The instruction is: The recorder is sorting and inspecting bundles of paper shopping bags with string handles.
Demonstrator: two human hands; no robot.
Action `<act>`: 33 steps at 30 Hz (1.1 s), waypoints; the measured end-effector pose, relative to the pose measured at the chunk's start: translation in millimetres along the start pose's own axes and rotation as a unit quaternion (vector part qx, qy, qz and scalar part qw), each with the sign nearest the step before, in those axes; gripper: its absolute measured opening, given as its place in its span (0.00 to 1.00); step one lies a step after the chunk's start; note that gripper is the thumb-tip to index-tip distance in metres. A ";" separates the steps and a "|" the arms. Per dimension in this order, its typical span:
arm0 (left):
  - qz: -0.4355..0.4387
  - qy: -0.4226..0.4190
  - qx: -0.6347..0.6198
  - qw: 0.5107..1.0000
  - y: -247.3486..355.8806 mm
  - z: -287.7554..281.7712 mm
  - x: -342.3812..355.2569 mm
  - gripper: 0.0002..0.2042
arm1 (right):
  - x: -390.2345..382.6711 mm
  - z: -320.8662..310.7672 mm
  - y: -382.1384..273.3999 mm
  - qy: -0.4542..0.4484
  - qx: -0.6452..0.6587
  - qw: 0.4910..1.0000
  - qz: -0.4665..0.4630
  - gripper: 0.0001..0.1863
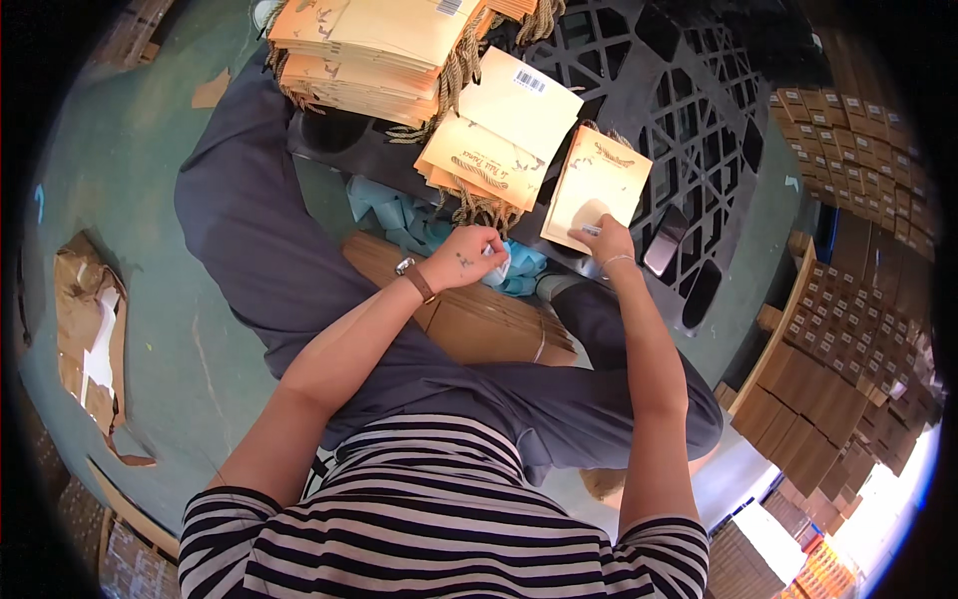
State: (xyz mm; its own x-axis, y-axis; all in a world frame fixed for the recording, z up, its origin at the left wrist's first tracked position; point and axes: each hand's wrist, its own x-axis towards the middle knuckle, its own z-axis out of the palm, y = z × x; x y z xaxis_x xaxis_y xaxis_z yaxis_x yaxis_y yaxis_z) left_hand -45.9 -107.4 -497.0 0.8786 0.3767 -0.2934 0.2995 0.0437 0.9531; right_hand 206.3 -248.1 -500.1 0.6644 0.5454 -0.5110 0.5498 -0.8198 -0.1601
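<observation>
My left hand (474, 258) is closed, thumb and fingers pinched round a small white label strip (498, 266), just below the rope handles of a flat paper bag stack. My right hand (612, 240) reaches over the near edge of a peach-coloured paper bag (602, 180), its thumb and fingers closed at a small white label (592, 230) against the bag's face. Whether that label is stuck down cannot be seen. Left of this bag lies a fanned stack of similar bags (489, 160), with a barcode label on the upper one.
Taller bag piles (369, 50) with twisted rope handles stand at the far left of a black plastic pallet (689, 120). A phone (665, 240) lies by its near right edge. Crumpled blue strip (389, 215) and folded cardboard (479, 324) lie near my legs. Stacked cartons (848, 329) stand at right.
</observation>
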 end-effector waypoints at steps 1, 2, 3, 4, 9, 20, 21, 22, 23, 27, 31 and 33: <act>0.013 0.001 0.001 1.000 -1.8 0.8 0.5 0.05 | 2.5 -1.1 6.1 0.012 0.008 1.000 -0.015 0.29; 0.012 0.002 0.000 1.000 -1.1 1.0 0.1 0.05 | 4.5 -3.8 8.4 -0.017 -0.011 1.000 0.005 0.32; 0.010 -0.003 0.014 1.000 -0.2 1.6 0.2 0.05 | 7.1 -6.8 10.3 -0.045 -0.030 0.998 0.024 0.35; 0.010 -0.009 0.028 1.000 2.3 1.6 1.5 0.05 | 9.9 -7.6 15.0 -0.045 -0.031 0.998 0.024 0.35; 0.013 -0.018 0.052 0.998 -3.3 0.2 1.0 0.04 | 14.1 -23.1 32.5 0.172 -0.208 0.962 -0.030 0.48; 0.015 -0.035 -0.089 0.995 -10.5 1.5 2.2 0.10 | 47.8 -72.7 11.3 0.037 -0.095 0.968 -0.228 0.27; 0.007 -0.047 -0.090 0.995 -8.1 -0.7 1.8 0.10 | 49.8 -85.8 13.0 -0.052 -0.045 0.979 -0.190 0.24; 0.006 -0.040 -0.091 0.995 -7.0 -4.1 1.3 0.10 | 45.7 -99.6 7.5 -0.079 -0.001 0.985 -0.152 0.18; -0.001 -0.056 -0.090 0.994 -5.9 -6.8 1.5 0.10 | 38.4 -113.0 3.9 -0.107 0.042 0.987 -0.114 0.12; -0.019 -0.113 -0.090 0.989 0.0 -6.6 2.5 0.09 | 10.4 -151.8 -4.1 -0.075 0.487 0.863 -0.114 0.07; 0.001 -0.090 -0.040 0.995 -0.5 -0.1 3.0 0.07 | 14.0 -111.9 -60.2 0.020 0.687 0.726 0.026 0.11; -0.002 -0.087 -0.073 0.994 -6.6 2.0 3.8 0.06 | 7.3 -71.5 -118.2 0.023 0.803 0.594 0.041 0.14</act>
State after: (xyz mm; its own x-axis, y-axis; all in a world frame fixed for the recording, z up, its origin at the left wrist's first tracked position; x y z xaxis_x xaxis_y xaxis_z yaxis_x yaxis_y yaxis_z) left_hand -43.9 -108.1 -504.6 0.9324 0.2104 -0.2939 0.2577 0.1832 0.9487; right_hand 182.4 -134.8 -424.5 0.6884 0.4665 -0.5555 -0.6537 0.0670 -0.7538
